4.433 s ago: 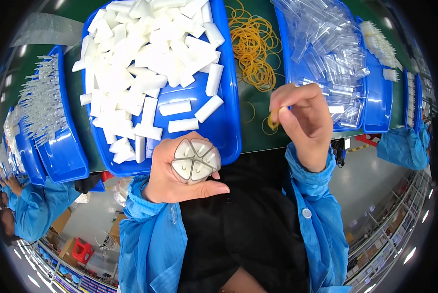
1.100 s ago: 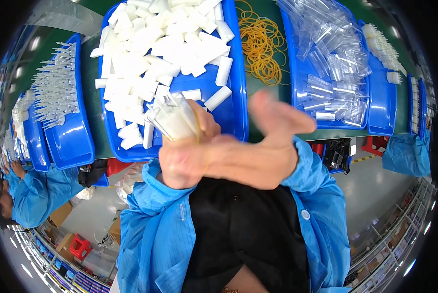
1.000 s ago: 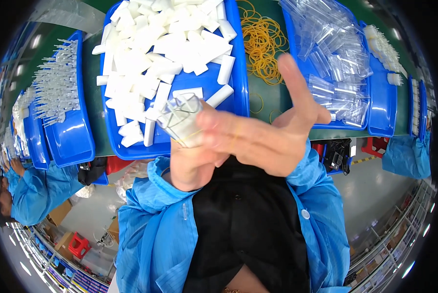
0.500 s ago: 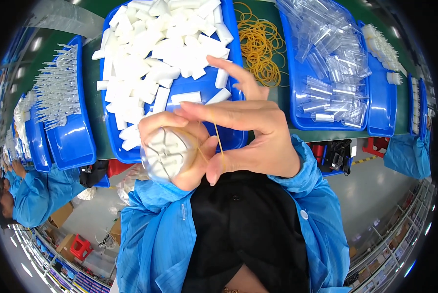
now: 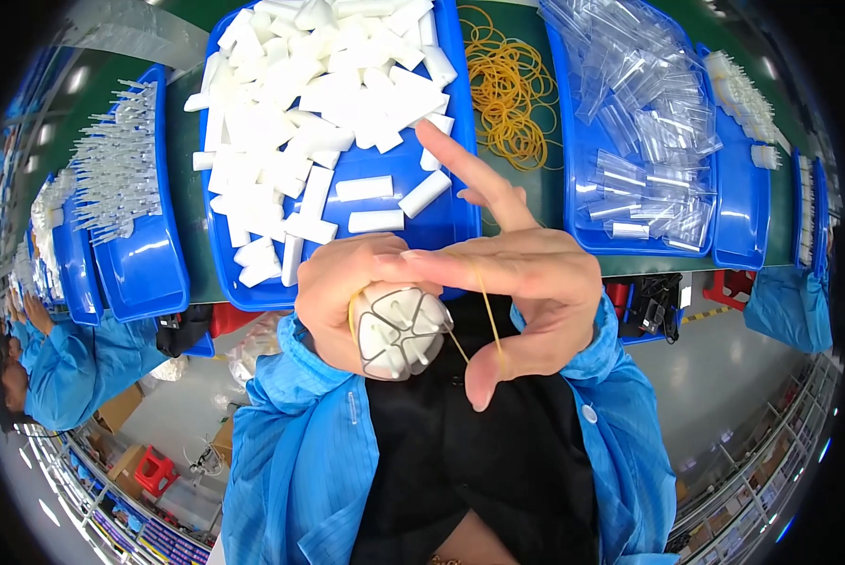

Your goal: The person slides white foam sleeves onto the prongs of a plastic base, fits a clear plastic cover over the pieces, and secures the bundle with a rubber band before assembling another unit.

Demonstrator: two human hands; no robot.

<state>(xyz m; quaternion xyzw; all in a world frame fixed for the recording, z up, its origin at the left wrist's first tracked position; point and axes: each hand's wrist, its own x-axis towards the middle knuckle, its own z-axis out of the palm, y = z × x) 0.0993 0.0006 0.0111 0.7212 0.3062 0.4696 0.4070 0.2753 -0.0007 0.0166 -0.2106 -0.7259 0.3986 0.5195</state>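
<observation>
My left hand (image 5: 328, 294) is closed round a bundle of white pieces (image 5: 402, 331), seen end on. They form a round, wedge-divided face with dark seams, and pale plastic parts sit inside. A yellow rubber band (image 5: 488, 309) passes round the bundle and is drawn out to the right. My right hand (image 5: 556, 282) holds that band stretched between thumb and fingers, one finger pointing up and away. Its fingertips meet the top of the bundle beside my left hand. The bundle's far end is hidden by my left hand.
A blue tray (image 5: 460, 202) of white foam-like blocks lies ahead. To its right are loose yellow rubber bands (image 5: 512, 94) and a blue tray (image 5: 583, 231) of clear plastic sleeves. A blue tray (image 5: 140, 282) of thin white parts stands left. Another person (image 5: 74, 372) works at far left.
Both hands and the bundle have moved right, and the bundle's face has turned more fully into view. The band is pulled wider, with a strand now visible along the bundle's left side.
</observation>
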